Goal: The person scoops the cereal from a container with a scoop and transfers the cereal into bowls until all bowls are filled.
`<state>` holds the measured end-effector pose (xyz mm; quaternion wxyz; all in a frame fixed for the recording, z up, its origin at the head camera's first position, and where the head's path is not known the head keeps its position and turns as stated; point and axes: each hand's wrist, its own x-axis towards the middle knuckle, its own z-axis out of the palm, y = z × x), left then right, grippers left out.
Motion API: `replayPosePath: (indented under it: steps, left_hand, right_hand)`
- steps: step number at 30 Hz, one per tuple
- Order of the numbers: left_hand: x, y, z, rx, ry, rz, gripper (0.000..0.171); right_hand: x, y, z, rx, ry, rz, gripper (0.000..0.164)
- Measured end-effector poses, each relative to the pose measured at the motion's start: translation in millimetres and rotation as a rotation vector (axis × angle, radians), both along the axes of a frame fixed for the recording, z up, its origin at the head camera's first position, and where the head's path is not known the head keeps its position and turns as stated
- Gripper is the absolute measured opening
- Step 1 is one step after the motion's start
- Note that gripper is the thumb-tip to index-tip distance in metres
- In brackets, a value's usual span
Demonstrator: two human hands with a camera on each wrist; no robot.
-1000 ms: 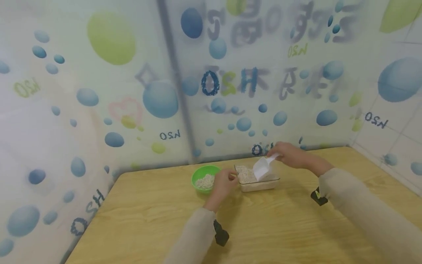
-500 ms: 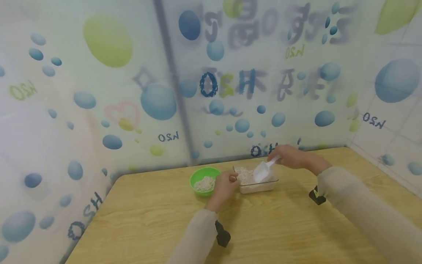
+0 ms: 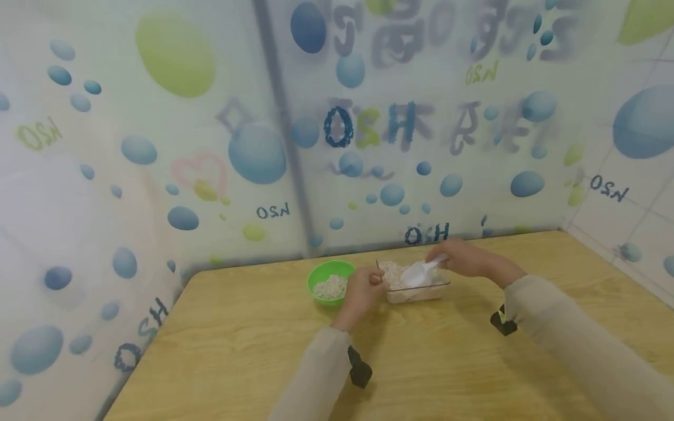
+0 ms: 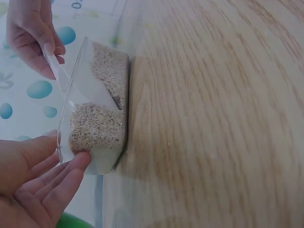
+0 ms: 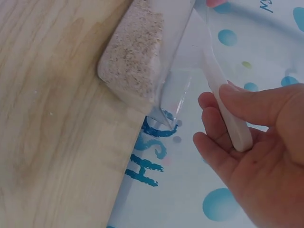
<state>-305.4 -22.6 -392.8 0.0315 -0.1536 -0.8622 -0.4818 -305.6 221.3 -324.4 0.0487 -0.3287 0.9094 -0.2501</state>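
A clear rectangular container (image 3: pixel 418 293) of oat flakes (image 4: pixel 97 127) stands on the table. My right hand (image 3: pixel 463 258) grips the handle of a white scoop (image 3: pixel 416 274), thumb along one side and fingers curled round the other, as the right wrist view shows. In the left wrist view the scoop's blade is sunk in the oats, seen through the clear wall. My left hand (image 3: pixel 362 295) pinches the container's left end between thumb and fingers. Left of it, partly behind that hand, is a green bowl (image 3: pixel 318 299) with oats in it.
The wooden table (image 3: pixel 253 333) stretches in front of and beside the containers. Close behind them rises a curtain (image 3: pixel 358 222) printed with blue and green drops. A black strap piece (image 3: pixel 360 368) hangs at the left wrist.
My right hand has lowered the scoop, and its blade now lies flatter and deeper in the oats. The left hand stays at the container's left end.
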Motion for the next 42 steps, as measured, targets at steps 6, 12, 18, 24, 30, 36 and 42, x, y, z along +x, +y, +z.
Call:
replayPosePath:
  steps: [6, 12, 18, 24, 30, 36, 42]
  left_hand:
    - [0.1, -1, 1.4, 0.003, -0.007, -0.009, 0.024]
    - [-0.6, -1, 4.0, 0.008, -0.022, -0.012, 0.025]
    - [-2.6, -1, 5.3, 0.018, -0.027, -0.013, 0.024]
    - [-2.9, -3, 3.2, 0.015, -0.019, -0.020, 0.024]
    - [-0.7, -4, 3.2, 0.031, -0.040, -0.023, 0.025]
    - [1.1, -5, 1.0, 0.037, -0.054, -0.033, 0.025]
    - [-0.2, -5, 1.2, 0.040, -0.042, -0.025, 0.025]
  right_hand:
    - [-0.7, -2, -10.2, -0.026, -0.034, -0.014, 0.025]
    - [-0.4, -2, -16.8, -0.051, -0.018, -0.014, 0.026]
    - [0.8, -1, -25.1, -0.077, 0.033, -0.039, 0.026]
    - [2.7, 3, -35.1, -0.149, 0.060, -0.075, 0.025]
    - [4.3, 5, -41.9, -0.204, 0.052, -0.136, 0.025]
    - [6.5, 8, -48.7, -0.242, 0.035, -0.191, 0.026]
    - [11.3, 13, -49.8, -0.294, 0.074, -0.182, 0.027]
